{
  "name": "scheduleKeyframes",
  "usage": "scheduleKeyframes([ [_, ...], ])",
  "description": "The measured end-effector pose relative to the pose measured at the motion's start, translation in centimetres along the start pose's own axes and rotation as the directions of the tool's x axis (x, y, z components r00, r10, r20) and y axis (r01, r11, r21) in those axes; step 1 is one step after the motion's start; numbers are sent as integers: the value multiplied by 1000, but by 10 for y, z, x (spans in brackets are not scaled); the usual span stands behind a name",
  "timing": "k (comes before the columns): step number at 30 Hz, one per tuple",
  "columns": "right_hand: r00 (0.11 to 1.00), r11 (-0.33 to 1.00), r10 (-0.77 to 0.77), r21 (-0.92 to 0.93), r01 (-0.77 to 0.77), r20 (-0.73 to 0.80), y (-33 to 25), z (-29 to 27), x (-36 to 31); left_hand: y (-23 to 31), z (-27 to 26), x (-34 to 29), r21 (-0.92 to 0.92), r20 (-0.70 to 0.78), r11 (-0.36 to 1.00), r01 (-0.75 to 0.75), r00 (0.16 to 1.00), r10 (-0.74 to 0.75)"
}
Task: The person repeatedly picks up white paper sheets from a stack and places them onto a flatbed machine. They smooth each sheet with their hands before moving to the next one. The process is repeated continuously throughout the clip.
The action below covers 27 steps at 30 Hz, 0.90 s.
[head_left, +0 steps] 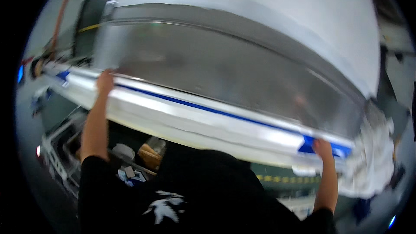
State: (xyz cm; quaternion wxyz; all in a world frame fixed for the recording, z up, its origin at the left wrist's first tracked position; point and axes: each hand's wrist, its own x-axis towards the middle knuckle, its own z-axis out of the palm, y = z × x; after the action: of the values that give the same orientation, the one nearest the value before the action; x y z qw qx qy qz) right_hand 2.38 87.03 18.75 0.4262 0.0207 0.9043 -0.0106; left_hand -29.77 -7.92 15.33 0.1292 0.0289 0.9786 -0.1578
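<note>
A long white sheet with a blue stripe (208,109) along it, called here the striped white sheet (203,120), runs across the whole near edge of a shiny grey metal panel (208,60), between that panel and the person's black shirt (208,182). The 2 hands are well apart: the left hand (105,82) touches the upper edge of the sheet near its left end, and the right hand (321,147) rests at a blue patch (306,144) near its right end. Fingers look curled at both places, but blur hides whether they are clamped on the material, so I cannot tell. The sheet's surface is glossy and its lower part shows long folds, so it is probably light, soft and rather slippery, likely to sag in the middle and crease easily; its banded upper edge may be stiffer, though this is a guess. Holding at 2 points, 1 near each end, with even tension, seems the sensible grip, and a pinch on the banded edge should slip less than on the loose folds. Beyond the right hand lies a heap of crumpled white cloth (368,160).
</note>
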Motion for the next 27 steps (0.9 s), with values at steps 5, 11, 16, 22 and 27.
scheduleKeyframes([
  [5,966,938,171,331,-100,-192,-67,-34,16,131,-93,37,-219,-136,968,121,979,-153],
  [11,940,942,26,324,92,-341,-190,-143,106,157,-91,80,-224,-253,973,-47,967,-12],
  [16,872,885,-243,271,379,-426,-341,-268,198,171,-93,125,-350,-411,925,-144,911,-14],
  [22,639,753,-446,123,646,-627,-514,-408,300,174,-88,152,-503,-412,839,-207,911,-23],
  [27,548,636,-453,176,752,-703,-614,-484,373,168,-80,155,-568,-388,791,-228,921,-14],
])
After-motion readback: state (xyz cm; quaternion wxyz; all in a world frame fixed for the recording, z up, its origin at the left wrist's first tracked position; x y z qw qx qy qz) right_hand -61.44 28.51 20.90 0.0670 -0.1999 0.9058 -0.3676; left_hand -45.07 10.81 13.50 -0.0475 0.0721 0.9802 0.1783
